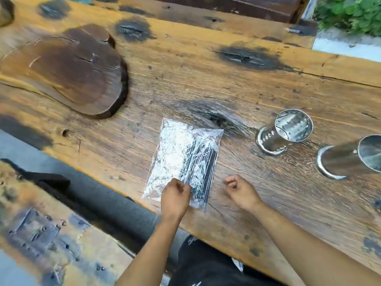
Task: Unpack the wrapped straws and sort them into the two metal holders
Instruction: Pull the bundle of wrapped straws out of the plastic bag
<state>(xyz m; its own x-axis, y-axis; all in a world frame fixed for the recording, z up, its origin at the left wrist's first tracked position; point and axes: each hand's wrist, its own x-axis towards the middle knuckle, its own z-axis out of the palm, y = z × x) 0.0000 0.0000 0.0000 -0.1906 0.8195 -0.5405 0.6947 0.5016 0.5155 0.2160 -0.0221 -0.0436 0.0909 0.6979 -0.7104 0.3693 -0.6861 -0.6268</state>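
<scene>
Rough scorched plank table (206, 65) outdoors, greenery (350, 13) far right, dark wood slab (68, 69) far left. The straw packet (183, 162) lies flat mid-table, long axis near-to-far; two metal holders (286, 131) stand right of it. Left hand (175, 197) pinches the packet's near end; right hand (240, 189) is curled up, holding nothing.

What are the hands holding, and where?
The left hand pinches the clear plastic straw packet at its near end. The right hand holds nothing.
</scene>
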